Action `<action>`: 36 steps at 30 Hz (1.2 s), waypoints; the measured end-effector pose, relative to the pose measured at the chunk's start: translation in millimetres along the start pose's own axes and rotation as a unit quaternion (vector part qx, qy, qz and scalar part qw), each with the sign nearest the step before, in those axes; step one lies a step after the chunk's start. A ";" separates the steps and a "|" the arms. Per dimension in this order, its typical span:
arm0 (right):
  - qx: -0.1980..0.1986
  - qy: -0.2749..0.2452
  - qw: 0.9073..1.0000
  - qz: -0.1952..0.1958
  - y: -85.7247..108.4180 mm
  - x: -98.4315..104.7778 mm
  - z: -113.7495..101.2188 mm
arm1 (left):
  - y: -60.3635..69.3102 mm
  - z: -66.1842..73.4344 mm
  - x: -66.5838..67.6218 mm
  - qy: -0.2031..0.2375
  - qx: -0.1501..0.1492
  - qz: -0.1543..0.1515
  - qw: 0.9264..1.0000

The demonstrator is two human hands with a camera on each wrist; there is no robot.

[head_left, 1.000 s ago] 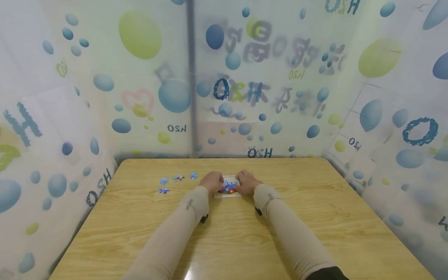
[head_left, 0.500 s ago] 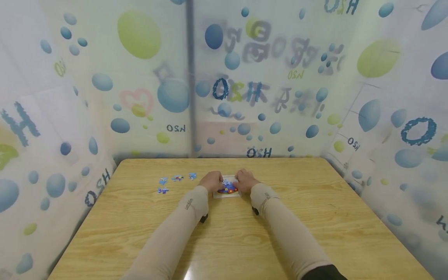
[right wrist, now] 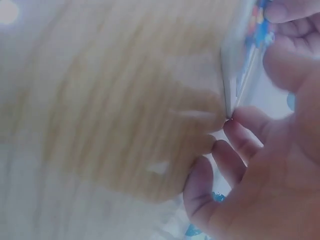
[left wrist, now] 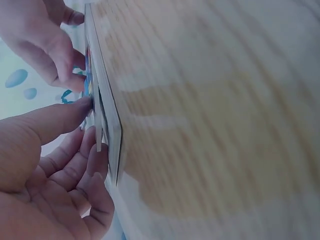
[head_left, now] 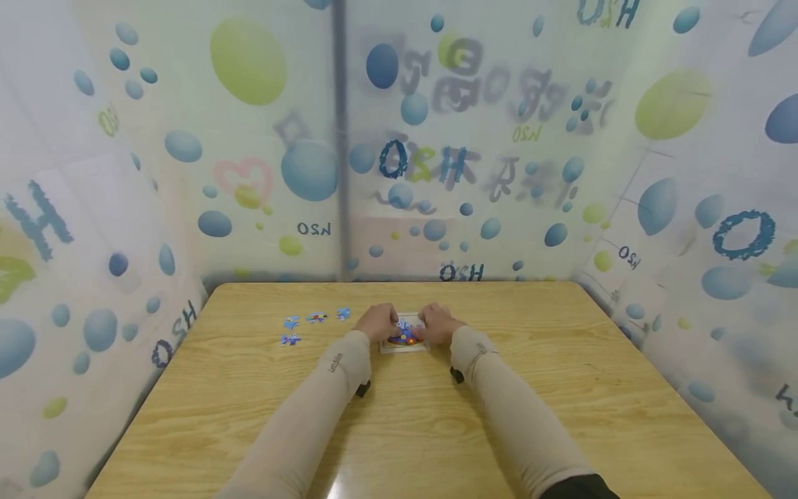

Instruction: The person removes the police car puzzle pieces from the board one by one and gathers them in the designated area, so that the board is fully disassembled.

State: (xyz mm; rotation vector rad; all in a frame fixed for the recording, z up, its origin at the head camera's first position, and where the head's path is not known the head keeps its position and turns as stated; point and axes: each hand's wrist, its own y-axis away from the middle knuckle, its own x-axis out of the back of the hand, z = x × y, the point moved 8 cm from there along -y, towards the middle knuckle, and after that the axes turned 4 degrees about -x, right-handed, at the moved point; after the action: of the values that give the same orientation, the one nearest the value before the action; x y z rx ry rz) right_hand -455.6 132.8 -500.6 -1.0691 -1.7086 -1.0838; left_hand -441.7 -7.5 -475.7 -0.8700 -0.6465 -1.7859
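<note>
A small framed jigsaw board [head_left: 405, 348] with a blue and red picture lies on the table between both hands. My left hand [head_left: 377, 324] is at its left side. In the left wrist view, the left thumb and fingertips pinch a thin, flat puzzle piece [left wrist: 98, 140] whose edge stands slightly off the board. My right hand [head_left: 440, 323] is at the right side. In the right wrist view, its fingertips touch the board's corner [right wrist: 229, 112], and its thumb reaches over the picture face. The hands hide parts of the board.
Several loose jigsaw pieces [head_left: 317, 317] lie to the left of the board on the wooden table [head_left: 530, 388]. A patterned curtain [head_left: 399, 229] hangs behind the table and along both sides.
The right hand's fingers and thumb have shifted slightly at the board's right side. The left hand stays almost where it was. The loose pieces lie unmoved.
</note>
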 end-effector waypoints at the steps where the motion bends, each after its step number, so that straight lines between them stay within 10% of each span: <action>1: 0.004 0.006 1.000 -0.004 0.2 -1.2 -0.7 | 0.3 -0.3 0.3 -0.001 0.001 0.000 1.000; 25: -0.032 0.039 0.999 -0.014 10.5 -3.8 -17.9 | -2.3 -3.7 4.1 0.048 0.003 0.033 0.998; 36: -0.013 0.041 0.998 -0.036 18.3 1.7 -16.5 | -8.6 -17.4 -0.7 0.183 -0.009 0.013 0.983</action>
State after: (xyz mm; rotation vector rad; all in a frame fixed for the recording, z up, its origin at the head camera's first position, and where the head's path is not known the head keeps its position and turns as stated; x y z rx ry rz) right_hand -435.7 122.6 -490.1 -0.9717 -1.6827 -1.1830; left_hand -454.1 -17.3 -486.9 -0.5371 -0.3775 -1.8674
